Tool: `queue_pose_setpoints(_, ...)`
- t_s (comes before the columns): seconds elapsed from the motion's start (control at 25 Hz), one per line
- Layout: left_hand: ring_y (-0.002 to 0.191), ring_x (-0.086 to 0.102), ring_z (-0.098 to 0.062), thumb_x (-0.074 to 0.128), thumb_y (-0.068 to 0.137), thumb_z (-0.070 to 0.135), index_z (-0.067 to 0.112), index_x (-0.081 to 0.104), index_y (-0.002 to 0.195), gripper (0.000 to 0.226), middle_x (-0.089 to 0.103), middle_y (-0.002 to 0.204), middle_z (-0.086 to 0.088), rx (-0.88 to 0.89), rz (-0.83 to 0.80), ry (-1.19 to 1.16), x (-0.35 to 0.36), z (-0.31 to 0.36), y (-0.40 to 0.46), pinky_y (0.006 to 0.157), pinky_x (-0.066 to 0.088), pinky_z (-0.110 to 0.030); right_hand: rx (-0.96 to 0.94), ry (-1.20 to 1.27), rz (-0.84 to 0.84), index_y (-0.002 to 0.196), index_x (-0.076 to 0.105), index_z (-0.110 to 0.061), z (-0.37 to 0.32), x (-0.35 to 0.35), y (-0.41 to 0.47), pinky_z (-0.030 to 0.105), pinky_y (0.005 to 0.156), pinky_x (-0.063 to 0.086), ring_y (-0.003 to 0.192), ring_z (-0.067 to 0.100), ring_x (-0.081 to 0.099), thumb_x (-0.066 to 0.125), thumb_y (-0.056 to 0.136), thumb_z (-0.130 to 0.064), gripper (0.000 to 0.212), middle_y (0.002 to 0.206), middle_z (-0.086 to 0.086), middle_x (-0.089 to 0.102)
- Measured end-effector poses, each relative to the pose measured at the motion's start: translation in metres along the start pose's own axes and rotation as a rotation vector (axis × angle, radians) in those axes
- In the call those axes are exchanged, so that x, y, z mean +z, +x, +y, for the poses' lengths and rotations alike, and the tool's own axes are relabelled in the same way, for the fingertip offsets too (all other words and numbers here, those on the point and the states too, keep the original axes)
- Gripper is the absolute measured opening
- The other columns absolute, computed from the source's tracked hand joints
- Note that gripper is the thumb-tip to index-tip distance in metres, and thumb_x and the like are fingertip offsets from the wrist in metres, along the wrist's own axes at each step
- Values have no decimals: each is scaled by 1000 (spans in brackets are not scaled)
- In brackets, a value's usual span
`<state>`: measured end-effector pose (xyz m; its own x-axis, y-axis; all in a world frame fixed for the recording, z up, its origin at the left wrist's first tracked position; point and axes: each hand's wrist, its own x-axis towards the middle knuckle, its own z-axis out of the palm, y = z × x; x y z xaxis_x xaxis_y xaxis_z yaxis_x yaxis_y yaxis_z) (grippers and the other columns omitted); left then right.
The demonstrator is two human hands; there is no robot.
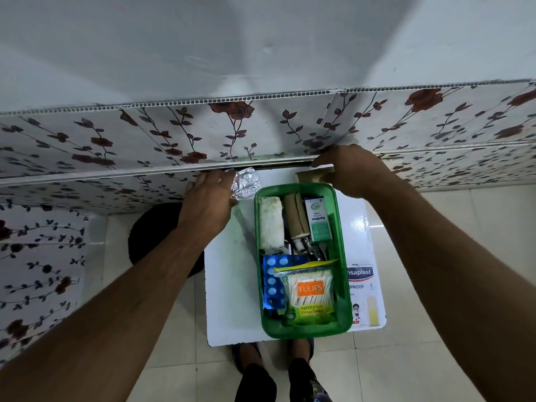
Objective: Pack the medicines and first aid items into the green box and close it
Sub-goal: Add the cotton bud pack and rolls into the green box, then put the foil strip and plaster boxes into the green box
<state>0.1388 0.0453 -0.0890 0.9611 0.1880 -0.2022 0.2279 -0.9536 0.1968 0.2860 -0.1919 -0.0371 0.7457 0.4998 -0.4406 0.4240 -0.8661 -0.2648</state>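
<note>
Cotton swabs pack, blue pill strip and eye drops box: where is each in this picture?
cotton swabs pack point(309, 291): head view, on its orange label.
blue pill strip point(274, 281): head view, on its blister row.
eye drops box point(318, 219): head view, on its front face.

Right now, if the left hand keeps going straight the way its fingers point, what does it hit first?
The left hand points up and away, toward the floral wall panel. Its fingertips look already at the panel's ledge, so that comes first. The foil strip lies just to its right, out of that line. Depth is unclear.

Plaster pack point(364, 288) partly behind green box point(343, 256); text cut.
</note>
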Motion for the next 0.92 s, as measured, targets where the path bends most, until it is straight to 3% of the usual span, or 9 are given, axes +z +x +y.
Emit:
queue_pose_setpoints(0.16,110,50,-40,80,72,27,14,50,130,66,55,116,-17,-66,-7,40,-4,1,3,89,42,-51,-19,-44,35,115,71,-30,-3,4,4,42,89,53,104,29,64,65,88,-42,30,115,4,71)
queue_pose_setpoints(0.28,106,52,-41,85,64,26,13,56,124,67,51,115,-18,-108,-35,-70,-7,2,3,88,47,-50,-40,-61,103,114,71,-30,-2,7,2,40,85,54,101,29,64,64,89,-41,28,111,4,72)
queue_pose_setpoints(0.4,99,54,-37,90,58,23,12,57,109,61,51,111,-15,-145,-27,-188,-10,3,-2,81,49,-45,-75,-85,34,116,70,-29,-2,6,3,41,83,54,101,31,64,59,92,-39,29,112,7,70)
queue_pose_setpoints(0.48,93,57,-34,86,64,17,12,54,102,50,57,101,-9,-149,-40,-271,-14,4,-6,71,44,-37,-96,-110,-3,118,70,-27,-1,8,2,39,80,53,100,31,64,57,94,-36,28,113,8,70)
queue_pose_setpoints(0.6,82,60,-26,72,80,13,18,59,112,34,64,97,-5,-282,20,-392,-32,4,-21,67,38,-27,-25,-104,16,111,73,-28,7,10,-5,38,76,55,91,28,66,54,94,-45,30,102,6,74)
queue_pose_setpoints(0.68,81,64,-22,65,86,15,18,66,107,22,70,95,-4,-398,157,-500,-58,9,-39,69,39,-21,113,-27,100,98,74,-28,14,4,-21,39,73,57,82,28,66,47,89,-66,47,90,4,74)
queue_pose_setpoints(0.76,72,66,-14,67,86,16,18,67,91,4,71,84,1,-503,220,-704,-87,24,-58,62,44,-18,232,115,234,86,74,-27,16,-5,-46,38,71,57,75,26,65,37,83,-80,64,78,1,72)
queue_pose_setpoints(0.84,68,68,-13,72,84,17,16,65,84,7,72,79,2,-527,131,-852,-105,46,-70,61,50,-24,290,298,351,77,72,-25,8,-14,-74,37,71,56,72,23,65,37,85,-77,64,72,-1,71)
queue_pose_setpoints(0.92,69,68,-17,75,82,18,17,63,86,12,71,80,1,-479,7,-862,-106,69,-72,63,55,-32,317,465,408,79,73,-19,-2,-20,-98,36,75,54,77,19,67,51,88,-62,49,76,-2,73)
